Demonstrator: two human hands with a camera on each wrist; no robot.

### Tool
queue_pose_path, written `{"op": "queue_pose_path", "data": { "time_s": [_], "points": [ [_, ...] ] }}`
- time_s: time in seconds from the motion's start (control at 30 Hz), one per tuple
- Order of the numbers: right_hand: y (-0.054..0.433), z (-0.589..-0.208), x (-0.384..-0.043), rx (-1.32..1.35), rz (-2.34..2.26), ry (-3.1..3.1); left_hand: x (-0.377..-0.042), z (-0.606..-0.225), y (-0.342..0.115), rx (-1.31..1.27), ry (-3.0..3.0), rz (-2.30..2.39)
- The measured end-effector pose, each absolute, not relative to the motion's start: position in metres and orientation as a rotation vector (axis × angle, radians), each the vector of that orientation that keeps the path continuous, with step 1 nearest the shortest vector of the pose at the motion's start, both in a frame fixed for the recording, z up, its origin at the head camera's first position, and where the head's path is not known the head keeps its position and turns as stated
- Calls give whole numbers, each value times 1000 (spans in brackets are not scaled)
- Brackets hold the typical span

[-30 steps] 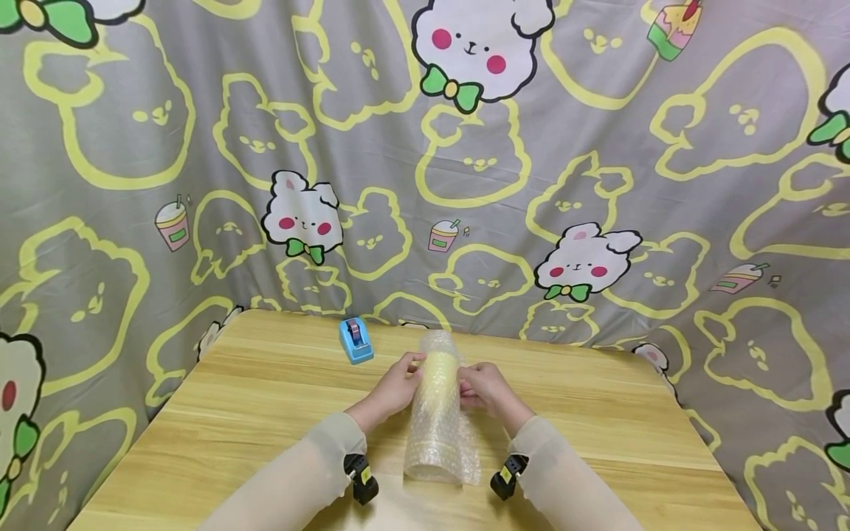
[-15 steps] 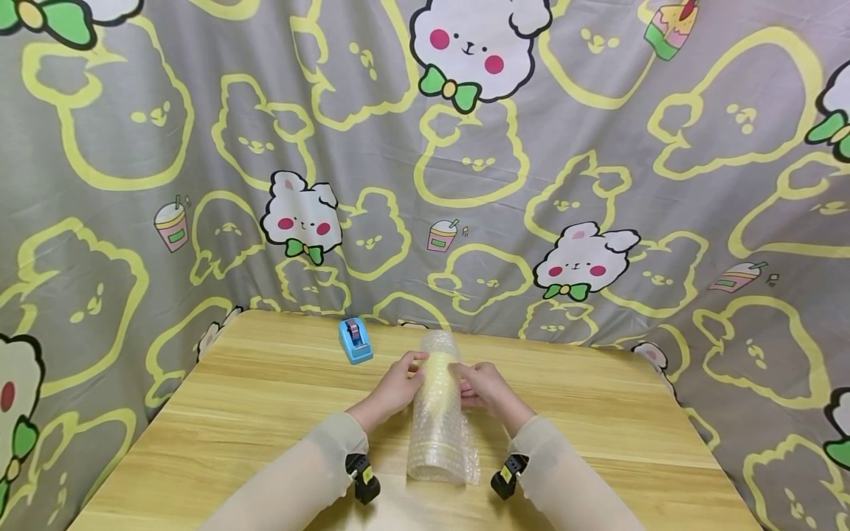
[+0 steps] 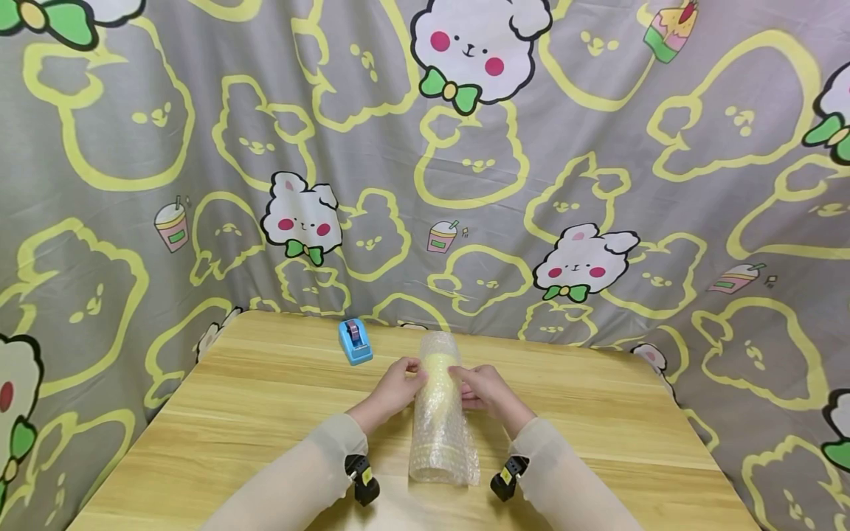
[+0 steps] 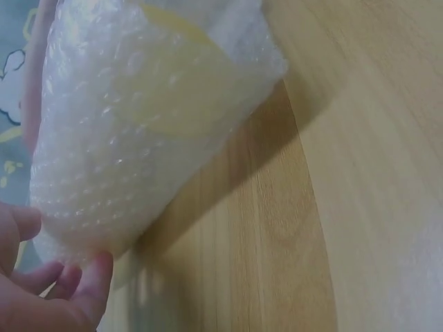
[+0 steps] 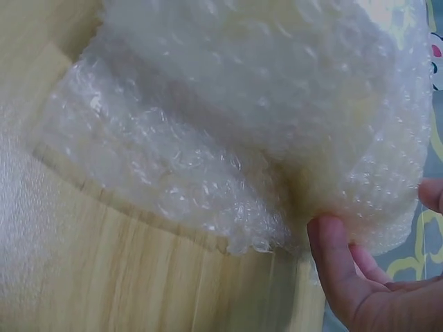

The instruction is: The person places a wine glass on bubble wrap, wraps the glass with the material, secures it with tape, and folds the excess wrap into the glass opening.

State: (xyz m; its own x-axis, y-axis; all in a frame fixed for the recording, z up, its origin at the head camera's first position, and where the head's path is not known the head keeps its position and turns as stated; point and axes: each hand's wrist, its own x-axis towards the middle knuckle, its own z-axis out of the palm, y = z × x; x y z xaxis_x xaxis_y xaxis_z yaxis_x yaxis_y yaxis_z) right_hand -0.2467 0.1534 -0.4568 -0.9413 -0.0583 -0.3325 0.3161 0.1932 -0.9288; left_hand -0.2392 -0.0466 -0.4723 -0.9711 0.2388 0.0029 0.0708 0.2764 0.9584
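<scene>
A bubble wrap roll (image 3: 437, 435) lies lengthwise on the table, its open end toward me. Something yellow shows through its layers, but its kind cannot be made out. My left hand (image 3: 397, 385) holds the roll's left side near the far part. On the opposite side my right hand (image 3: 488, 387) grips it, thumb on top and the other fingers lower down. In the right wrist view a loose flap of bubble wrap (image 5: 159, 159) spreads over the wood. The left wrist view has fingers and thumb (image 4: 97, 280) against the roll's far end.
A blue tape dispenser (image 3: 356, 350) stands at the back of the wooden table (image 3: 598, 420), left of the roll. Behind the table hangs a grey patterned curtain (image 3: 478, 280). Wrist cameras (image 3: 361, 479) sit on both sleeves.
The roll has turned and shifted slightly to the right, and less of the loose flap shows. The right thumb has moved from the roll's side onto its top.
</scene>
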Motion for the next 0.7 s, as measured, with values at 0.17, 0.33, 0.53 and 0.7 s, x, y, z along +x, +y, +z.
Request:
{"op": "queue_pose_path", "data": {
  "time_s": [0.17, 0.33, 0.53, 0.7],
  "points": [
    [152, -457, -247, 252, -1824, 2155, -239, -474, -48, 273, 2374, 1790],
    [152, -458, -247, 264, -1830, 2141, -237, -471, -48, 266, 2332, 1817],
    [152, -459, -246, 262, -1811, 2144, -238, -470, -48, 239, 2303, 1820],
    [154, -458, -246, 252, -1821, 2130, -240, -470, -48, 225, 2292, 1808]
  ]
}}
